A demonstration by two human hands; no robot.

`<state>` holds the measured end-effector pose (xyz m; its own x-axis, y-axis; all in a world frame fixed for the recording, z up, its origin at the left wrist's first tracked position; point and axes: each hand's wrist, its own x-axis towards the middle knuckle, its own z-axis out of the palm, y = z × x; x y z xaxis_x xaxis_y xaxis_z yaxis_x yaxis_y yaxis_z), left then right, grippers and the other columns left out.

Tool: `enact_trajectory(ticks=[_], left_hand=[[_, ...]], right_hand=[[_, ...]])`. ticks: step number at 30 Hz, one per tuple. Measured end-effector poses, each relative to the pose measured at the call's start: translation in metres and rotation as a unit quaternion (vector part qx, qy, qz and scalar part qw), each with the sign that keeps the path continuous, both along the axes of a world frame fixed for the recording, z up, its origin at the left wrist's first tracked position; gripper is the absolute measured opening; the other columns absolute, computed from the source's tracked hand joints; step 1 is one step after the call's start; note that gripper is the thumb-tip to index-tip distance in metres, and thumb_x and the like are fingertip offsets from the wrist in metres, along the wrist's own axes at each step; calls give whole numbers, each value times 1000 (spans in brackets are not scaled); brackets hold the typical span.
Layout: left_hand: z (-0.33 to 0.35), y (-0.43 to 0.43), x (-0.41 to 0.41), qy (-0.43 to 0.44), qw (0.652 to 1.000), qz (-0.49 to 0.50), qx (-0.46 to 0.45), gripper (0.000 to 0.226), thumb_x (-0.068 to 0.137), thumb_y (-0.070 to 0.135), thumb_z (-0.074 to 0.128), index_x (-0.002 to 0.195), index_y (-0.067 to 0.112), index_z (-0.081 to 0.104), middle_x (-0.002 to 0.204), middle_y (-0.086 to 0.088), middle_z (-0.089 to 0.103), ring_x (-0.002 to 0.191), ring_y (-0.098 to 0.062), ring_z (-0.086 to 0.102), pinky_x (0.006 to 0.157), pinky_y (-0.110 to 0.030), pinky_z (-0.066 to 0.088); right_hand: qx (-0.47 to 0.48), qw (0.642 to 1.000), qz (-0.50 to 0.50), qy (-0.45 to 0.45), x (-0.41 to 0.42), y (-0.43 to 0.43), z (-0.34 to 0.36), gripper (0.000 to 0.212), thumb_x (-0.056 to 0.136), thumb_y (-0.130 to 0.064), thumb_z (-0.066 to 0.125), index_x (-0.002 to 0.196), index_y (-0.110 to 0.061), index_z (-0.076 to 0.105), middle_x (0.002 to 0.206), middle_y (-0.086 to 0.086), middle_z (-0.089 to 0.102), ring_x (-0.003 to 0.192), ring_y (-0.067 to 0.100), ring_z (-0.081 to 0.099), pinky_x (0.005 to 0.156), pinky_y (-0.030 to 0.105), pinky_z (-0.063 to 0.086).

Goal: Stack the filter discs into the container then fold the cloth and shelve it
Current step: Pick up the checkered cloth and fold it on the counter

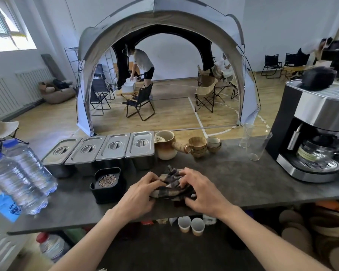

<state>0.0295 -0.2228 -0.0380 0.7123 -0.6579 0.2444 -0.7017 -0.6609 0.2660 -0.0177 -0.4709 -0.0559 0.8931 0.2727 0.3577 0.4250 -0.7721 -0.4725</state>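
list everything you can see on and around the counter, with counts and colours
cloth: one, dark checked, bunched on counter front
container: one, black, left of cloth, patterned filter disc on top
lidded metal pans: four, steel, in a row behind
water bottles: two, clear with blue caps, far left
side-handled pot: one, beige
stacked cups: two stacks, tan
glasses: two, clear
coffee machine: one, black and steel, right
left hand: on cloth
right hand: on cloth

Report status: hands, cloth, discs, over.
Both hands, left and right, gripping the bunched cloth on the counter. Discs sit in black container, left of cloth. Nothing in the way.
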Motion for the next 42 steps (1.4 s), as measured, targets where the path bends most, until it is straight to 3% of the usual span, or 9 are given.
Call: enact_trajectory(ticks=[6,12,18,25,29,31,34,37,42], left_hand=[[-2,8,1,108,991,-81,19,48,83,24,51,128,21,66,157,14,36,149,5,12,122,-25,16],[7,-16,29,88,995,-43,-18,36,100,36,43,112,20,73,148,8,52,137,-5,44,115,-33,35],[-8,-35,41,142,986,-79,31,42,98,38,53,140,36,52,163,10,26,150,-2,11,124,-32,16],[-16,-20,35,138,974,-95,155,83,85,79,38,154,48,6,161,19,-20,146,0,-26,119,-31,-10],[-20,-21,33,101,973,-97,186,81,86,82,23,154,46,-5,159,18,-26,144,1,-31,118,-31,-16],[-19,-23,37,106,978,-91,152,75,93,74,19,155,41,-4,161,18,-22,144,4,-28,120,-31,-14],[-23,-29,38,118,983,-70,124,67,100,60,17,155,31,-9,163,15,-18,143,6,-28,123,-31,-9],[-32,-31,35,103,984,-50,134,67,96,61,10,152,31,-12,162,15,-20,140,8,-32,124,-31,-8],[-38,-28,29,63,988,10,142,70,96,56,10,156,23,-8,164,8,-16,142,-1,-30,117,-24,-15]], right_hand=[[-116,992,38,24,-11,8,-12,21,84,-50,50,100,-36,52,155,-4,38,150,14,14,121,40,10],[46,997,-65,24,9,2,18,18,95,-41,49,109,-35,56,104,-9,69,100,7,62,87,36,52],[-101,992,-56,49,9,-14,17,62,76,-74,51,121,-34,64,104,-11,52,102,7,42,94,32,40],[-98,995,25,-20,-33,-9,-2,35,77,-68,63,84,-34,57,104,-17,53,104,1,47,95,22,38],[29,998,-55,-23,-23,-4,13,37,92,-61,49,85,-31,68,89,-16,66,87,-2,57,81,26,48],[21,995,-102,-10,-6,2,22,36,93,-53,47,116,-32,64,119,-12,64,113,1,53,96,30,47],[-120,973,-108,164,9,22,6,69,94,-60,29,154,-26,23,164,5,15,150,21,8,121,41,11],[-169,961,-113,188,13,33,-15,85,86,-68,13,156,-23,2,164,11,-6,150,25,-11,120,47,-6],[-210,959,-61,183,30,38,-10,82,90,-61,17,157,-16,1,164,9,-6,150,24,-11,119,45,-5]])
